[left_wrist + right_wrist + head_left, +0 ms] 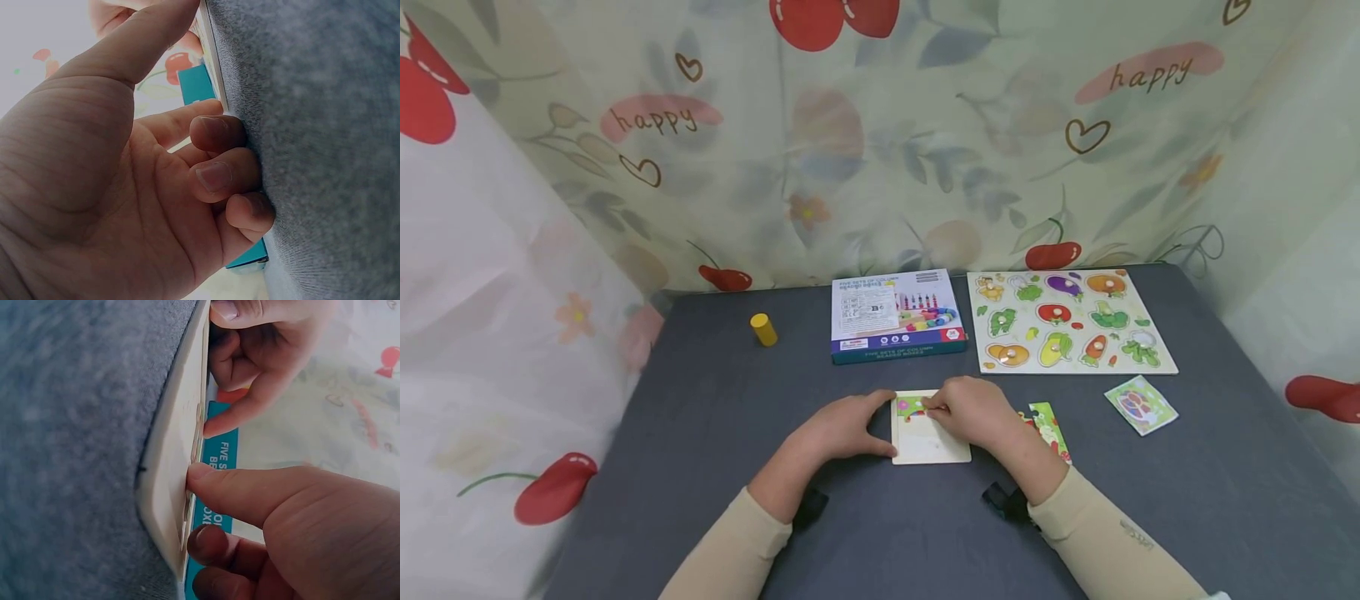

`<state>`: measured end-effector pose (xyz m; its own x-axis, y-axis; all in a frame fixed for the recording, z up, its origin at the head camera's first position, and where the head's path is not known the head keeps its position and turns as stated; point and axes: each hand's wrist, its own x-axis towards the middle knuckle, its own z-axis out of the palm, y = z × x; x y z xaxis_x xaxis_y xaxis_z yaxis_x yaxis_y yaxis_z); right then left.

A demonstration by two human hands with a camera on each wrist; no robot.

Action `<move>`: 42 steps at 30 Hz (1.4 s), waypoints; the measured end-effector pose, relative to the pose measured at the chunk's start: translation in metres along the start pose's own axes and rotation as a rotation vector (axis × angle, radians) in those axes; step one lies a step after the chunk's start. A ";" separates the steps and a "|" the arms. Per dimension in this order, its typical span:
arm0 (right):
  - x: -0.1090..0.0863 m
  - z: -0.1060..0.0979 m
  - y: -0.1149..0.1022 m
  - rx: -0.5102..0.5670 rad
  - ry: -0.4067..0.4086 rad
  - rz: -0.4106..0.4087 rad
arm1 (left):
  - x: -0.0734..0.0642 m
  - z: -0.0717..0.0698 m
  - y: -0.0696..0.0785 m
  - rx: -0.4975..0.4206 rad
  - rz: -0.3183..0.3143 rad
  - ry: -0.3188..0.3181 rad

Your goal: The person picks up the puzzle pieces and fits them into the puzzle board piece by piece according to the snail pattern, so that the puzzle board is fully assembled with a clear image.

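A small pale puzzle tray [928, 446] lies on the dark table, with colourful green puzzle pieces [912, 407] along its upper left part. My left hand [842, 427] holds the tray's left side between thumb and index finger, at its near and far corners. In the left wrist view, the other fingers of my left hand [169, 169] curl down by the cloth. My right hand [972, 410] is over the tray's upper right, its thumb and fingers pinching a puzzle piece mostly hidden beneath them. In the right wrist view, the thumb [219, 484] touches the tray's inner surface.
More puzzle pieces [1049, 429] lie right of the tray, partly behind the right forearm. Farther right is a small picture card [1141, 405]. At the back stand a boxed bead set [897, 321], a vegetable board [1033, 323] and a yellow cylinder [763, 330].
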<state>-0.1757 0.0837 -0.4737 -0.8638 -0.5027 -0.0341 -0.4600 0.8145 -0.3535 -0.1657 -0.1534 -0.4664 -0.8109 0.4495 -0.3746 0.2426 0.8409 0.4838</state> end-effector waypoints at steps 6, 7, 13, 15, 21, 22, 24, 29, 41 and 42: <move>0.003 0.001 0.005 0.030 -0.015 -0.011 | -0.001 -0.001 0.001 -0.010 -0.006 -0.001; 0.003 0.000 0.005 0.034 -0.019 -0.014 | -0.001 -0.001 0.001 -0.010 -0.007 -0.001; -0.002 -0.015 0.002 0.102 -0.039 -0.018 | -0.002 0.002 0.000 -0.012 -0.011 0.002; -0.005 -0.024 0.000 0.133 -0.035 -0.020 | -0.002 0.002 0.001 -0.012 -0.013 0.002; -0.017 -0.050 -0.005 0.152 0.003 -0.033 | -0.002 0.001 0.002 -0.013 -0.020 0.001; -0.019 -0.054 -0.006 0.151 0.009 -0.032 | -0.002 0.001 0.002 -0.014 -0.021 0.001; -0.023 -0.062 -0.007 0.146 0.022 -0.033 | -0.002 0.001 0.002 -0.015 -0.023 0.001; -0.036 -0.081 -0.010 0.169 0.068 -0.051 | -0.002 0.001 0.002 -0.015 -0.029 0.001; -0.060 -0.112 -0.007 0.200 0.170 -0.096 | -0.002 0.001 0.002 -0.018 -0.018 0.008; -0.061 -0.114 -0.005 0.205 0.179 -0.098 | -0.002 0.001 0.002 -0.018 -0.018 0.008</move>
<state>-0.1442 0.1428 -0.3632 -0.8480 -0.5025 0.1684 -0.5080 0.6799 -0.5289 -0.1628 -0.1526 -0.4650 -0.8196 0.4317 -0.3767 0.2181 0.8431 0.4916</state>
